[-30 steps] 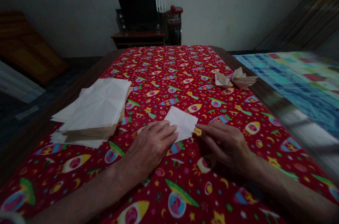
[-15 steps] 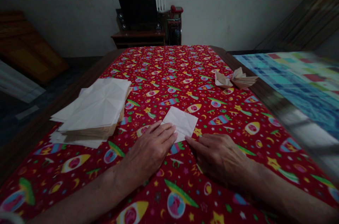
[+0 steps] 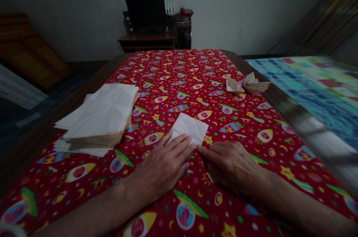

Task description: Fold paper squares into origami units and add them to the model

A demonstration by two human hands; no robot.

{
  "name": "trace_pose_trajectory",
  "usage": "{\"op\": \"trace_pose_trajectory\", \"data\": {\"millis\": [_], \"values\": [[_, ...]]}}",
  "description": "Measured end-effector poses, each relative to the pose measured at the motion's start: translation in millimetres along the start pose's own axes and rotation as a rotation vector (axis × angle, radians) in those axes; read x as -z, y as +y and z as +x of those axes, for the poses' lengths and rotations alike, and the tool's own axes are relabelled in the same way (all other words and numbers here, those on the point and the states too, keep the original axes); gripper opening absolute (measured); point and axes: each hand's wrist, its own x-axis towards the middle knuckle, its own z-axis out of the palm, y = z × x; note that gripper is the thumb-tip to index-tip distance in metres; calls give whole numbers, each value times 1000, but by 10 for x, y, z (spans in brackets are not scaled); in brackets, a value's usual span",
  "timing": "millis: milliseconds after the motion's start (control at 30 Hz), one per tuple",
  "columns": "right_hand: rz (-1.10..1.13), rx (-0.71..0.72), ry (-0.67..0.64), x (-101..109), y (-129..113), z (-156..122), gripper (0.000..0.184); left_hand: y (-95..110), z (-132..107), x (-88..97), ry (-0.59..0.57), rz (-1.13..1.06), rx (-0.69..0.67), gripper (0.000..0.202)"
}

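A square of white paper (image 3: pixel 190 128) lies creased on the red printed tablecloth (image 3: pixel 179 80), just ahead of both hands. My left hand (image 3: pixel 163 166) rests flat with its fingertips over the near left edge of the square. My right hand (image 3: pixel 229 164) lies flat on the cloth, its index fingertip at the sheet's near corner. To the left sits a thick stack of creased white paper sheets (image 3: pixel 97 114). Folded paper shapes (image 3: pixel 247 84) lie at the far right of the cloth, out of reach of both hands.
The cloth covers a wooden table whose dark edge (image 3: pixel 282 99) runs along the right side. A checked blue quilt (image 3: pixel 316 84) lies beyond it. At the back, a low wooden stand (image 3: pixel 145 41) holds a dark screen and speakers. Wooden boards (image 3: pixel 28 50) lean at left.
My left hand has slid slightly right and toward me, over the near edge of the sheet. The sheet has turned a little. My right hand has barely moved.
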Motion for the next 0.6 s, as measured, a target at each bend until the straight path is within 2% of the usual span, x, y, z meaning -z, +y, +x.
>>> {"op": "trace_pose_trajectory", "data": {"millis": [400,600], "values": [[-22,-35,-23,2,-28,11,24,-41,-82,18,-15,13,-8,41],[-9,-48,-24,6,-25,22,23,-63,-174,29,0,33,35,38]]}}
